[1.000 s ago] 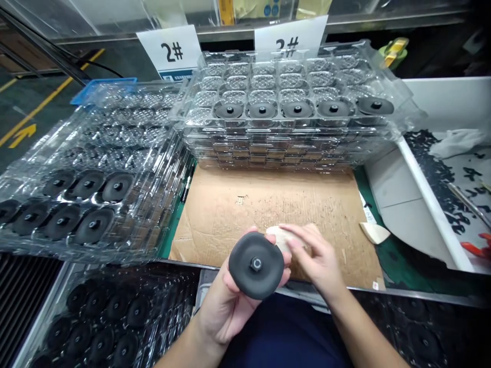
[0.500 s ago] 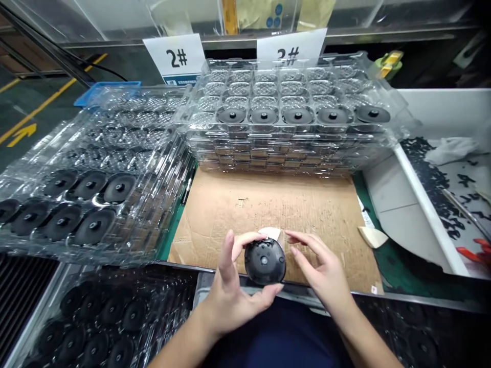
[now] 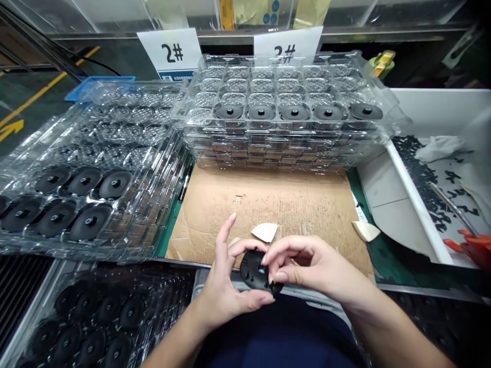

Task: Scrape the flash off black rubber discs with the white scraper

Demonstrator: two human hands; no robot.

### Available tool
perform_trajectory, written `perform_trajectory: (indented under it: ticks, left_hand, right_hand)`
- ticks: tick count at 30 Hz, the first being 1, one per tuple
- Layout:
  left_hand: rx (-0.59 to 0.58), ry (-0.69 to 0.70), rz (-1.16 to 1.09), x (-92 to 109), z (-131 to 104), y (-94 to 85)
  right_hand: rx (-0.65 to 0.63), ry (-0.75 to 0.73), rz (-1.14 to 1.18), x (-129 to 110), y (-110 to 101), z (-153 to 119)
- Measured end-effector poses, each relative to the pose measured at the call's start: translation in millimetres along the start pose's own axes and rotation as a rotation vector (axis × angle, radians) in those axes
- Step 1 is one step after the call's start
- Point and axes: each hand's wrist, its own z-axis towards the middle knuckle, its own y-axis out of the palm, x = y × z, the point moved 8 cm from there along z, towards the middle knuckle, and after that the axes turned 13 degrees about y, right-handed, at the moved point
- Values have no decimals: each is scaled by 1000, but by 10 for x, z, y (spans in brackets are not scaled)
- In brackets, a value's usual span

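A black, rounded plastic part (image 3: 252,270) is gripped by its edge between the thumb and a finger of my left hand (image 3: 226,286), whose index finger points up. The part is tilted, with small raised details on its face. My right hand (image 3: 307,266) has its thumb and fingertips pinched together over the part's right side and covers some of it. Whatever lies between those fingertips is hidden. Just beyond the hands, a pale wedge-shaped piece (image 3: 265,232) lies on the cardboard sheet (image 3: 291,197).
Stacked clear trays (image 3: 284,135) with black parts stand at the back; more clear trays (image 3: 153,153) are on the left. At right are a white bin (image 3: 414,209) of small black scraps, an orange-handled tool (image 3: 466,243) and another pale wedge (image 3: 366,231). Lower left are more parts (image 3: 88,327).
My right hand has moved left onto the black part, its fingers going from spread to pinched. The part has tilted in my left hand, and the view has shifted slightly.
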Motion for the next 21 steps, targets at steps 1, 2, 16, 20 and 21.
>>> perform_trajectory:
  ticks: [1, 2, 16, 20, 21]
  left_hand:
    - [-10, -16, -16, -8, -10, 0]
    - [-23, -30, -16, -14, -17, 2]
    - [-51, 44, 9, 66, 77, 28]
    - [-178, -344, -134, -279, -29, 216]
    - [-155, -434, -167, -352, -80, 219]
  right_hand:
    - [-40, 18, 25, -21, 30, 8]
    - [-73, 30, 48, -39, 56, 13]
    - [60, -38, 187, 122, -94, -53]
    - [334, -111, 74, 309, -464, -40]
    - [478, -148, -17, 342, -614, -63]
